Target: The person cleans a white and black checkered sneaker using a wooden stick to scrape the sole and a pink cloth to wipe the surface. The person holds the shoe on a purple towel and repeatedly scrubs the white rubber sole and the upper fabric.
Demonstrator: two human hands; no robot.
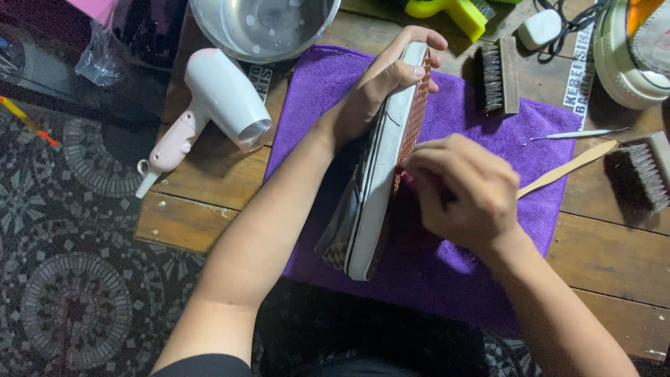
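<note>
One shoe (377, 188), two wooden brushes (497, 75) (641, 173), one hair dryer (216, 105), one metal bowl (262, 24), one purple towel (481, 115). Shoe on edge over towel, long axis near-vertical in view, toe away from person, waffle sole facing right. Left hand (387, 87) clamped round toe end. Right hand (464, 188) curled shut against sole mid-length, gripping wooden-handled tool (569, 167); handle sticks out right of hand.

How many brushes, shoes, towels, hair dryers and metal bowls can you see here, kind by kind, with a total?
Brushes: 3, wooden brush, second wooden brush at the right edge, yellow-green brush
Shoes: 1, shoe gripped by the left hand, right hand on its sole
Towels: 1, purple towel
Hair dryers: 1, hair dryer
Metal bowls: 1, metal bowl
Total: 7
</note>
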